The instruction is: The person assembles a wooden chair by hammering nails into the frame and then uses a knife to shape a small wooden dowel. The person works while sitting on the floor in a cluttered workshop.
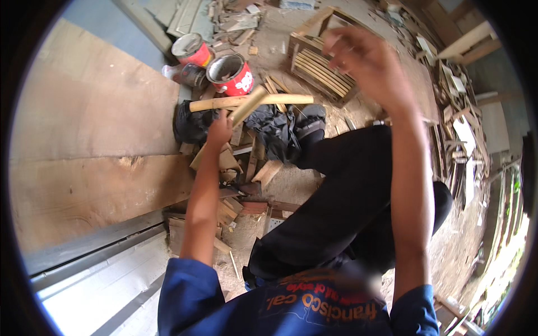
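My left hand (219,132) is closed around the lower end of a short pale wood strip (249,105), which tilts up and to the right. Behind it, a longer pale stick (291,99) lies crosswise over black plastic (268,126). Raised high on the right, my right hand (361,61) has loosely bent fingers held apart, with nothing seen in them. Beyond that hand, and partly covered by it, a slatted wooden frame (322,70) rests on the ground.
Two red paint cans (231,75) (190,49) stand beyond my left hand, beside a dark tin (192,75). A plywood panel (101,129) rises on the left. Wood offcuts (269,171) lie below my left hand; scrap boards (462,134) pile up at the right.
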{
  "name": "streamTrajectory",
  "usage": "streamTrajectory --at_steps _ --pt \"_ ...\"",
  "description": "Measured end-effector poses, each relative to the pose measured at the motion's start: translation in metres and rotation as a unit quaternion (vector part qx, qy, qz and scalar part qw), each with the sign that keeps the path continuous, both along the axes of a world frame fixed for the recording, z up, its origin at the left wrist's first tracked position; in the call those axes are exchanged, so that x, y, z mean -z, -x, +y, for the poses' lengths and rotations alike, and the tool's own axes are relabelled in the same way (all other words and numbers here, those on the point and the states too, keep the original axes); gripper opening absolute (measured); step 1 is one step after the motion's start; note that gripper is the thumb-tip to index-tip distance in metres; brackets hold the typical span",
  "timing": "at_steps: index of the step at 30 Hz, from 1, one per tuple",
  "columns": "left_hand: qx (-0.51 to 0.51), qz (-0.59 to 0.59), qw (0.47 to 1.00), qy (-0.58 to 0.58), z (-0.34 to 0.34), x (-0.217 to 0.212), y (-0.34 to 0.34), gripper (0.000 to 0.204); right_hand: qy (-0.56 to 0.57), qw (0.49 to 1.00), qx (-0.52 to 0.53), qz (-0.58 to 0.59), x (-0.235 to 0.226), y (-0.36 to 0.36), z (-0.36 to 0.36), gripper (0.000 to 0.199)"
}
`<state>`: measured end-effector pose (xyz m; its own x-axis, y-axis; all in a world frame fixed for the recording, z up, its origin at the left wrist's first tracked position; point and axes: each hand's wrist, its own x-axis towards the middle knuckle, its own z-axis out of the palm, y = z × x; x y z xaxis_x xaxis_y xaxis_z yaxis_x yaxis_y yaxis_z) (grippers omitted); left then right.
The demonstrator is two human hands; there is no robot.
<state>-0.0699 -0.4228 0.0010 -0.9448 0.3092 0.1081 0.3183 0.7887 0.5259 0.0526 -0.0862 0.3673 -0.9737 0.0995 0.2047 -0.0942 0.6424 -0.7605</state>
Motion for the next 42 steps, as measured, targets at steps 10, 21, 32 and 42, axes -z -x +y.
streamTrajectory --at_steps 10,21,32,42 --pt "0.050 0.080 0.953 -0.287 0.046 -0.206 0.085 0.022 0.457 0.864 0.134 0.163 0.039 -0.090 0.167 0.033" --pt "0.179 -0.270 0.776 -0.542 0.180 -0.305 0.014 0.046 -0.143 0.878 0.409 -0.205 0.444 -0.245 0.196 0.041" --pt "-0.022 -0.510 0.537 -0.671 0.268 -0.090 -0.173 0.051 -0.153 0.846 0.320 -0.398 0.468 -0.240 0.198 0.063" --pt "0.018 -0.440 0.602 -0.666 0.275 -0.129 -0.157 0.055 -0.261 0.791 0.379 -0.403 0.480 -0.237 0.201 0.056"
